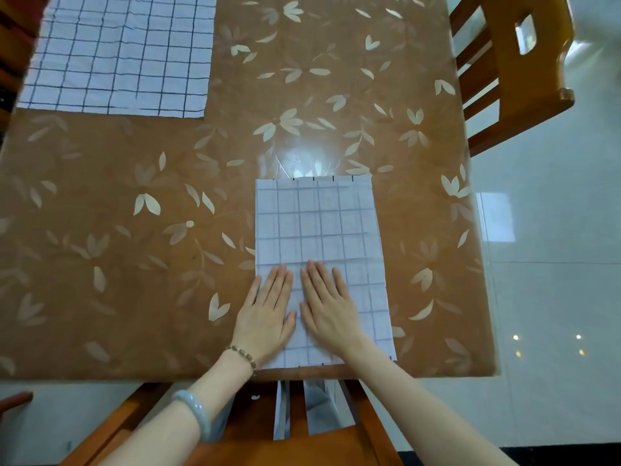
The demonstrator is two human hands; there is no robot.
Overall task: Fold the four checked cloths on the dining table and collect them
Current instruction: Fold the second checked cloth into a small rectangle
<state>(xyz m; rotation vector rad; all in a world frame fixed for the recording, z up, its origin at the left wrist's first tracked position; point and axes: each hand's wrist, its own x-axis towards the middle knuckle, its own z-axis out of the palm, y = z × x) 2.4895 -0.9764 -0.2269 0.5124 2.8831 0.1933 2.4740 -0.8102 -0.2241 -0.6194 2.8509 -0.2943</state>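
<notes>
both the left hand [265, 317] and right hand [327, 306] lie flat, fingers straight, on the folded checked cloth [319, 227], likely smoothing its crease; an unfolded checked cloth [117, 52] waits far across the worktop [117, 230].

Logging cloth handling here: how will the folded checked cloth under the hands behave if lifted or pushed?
Probably floppy and light: the folded cloth lies thin and flat, lower grid lines showing through. Likely slides easily on the glossy table cover. Lifted by one edge, its layers may fall open; left hand and right hand only press it flat.
</notes>
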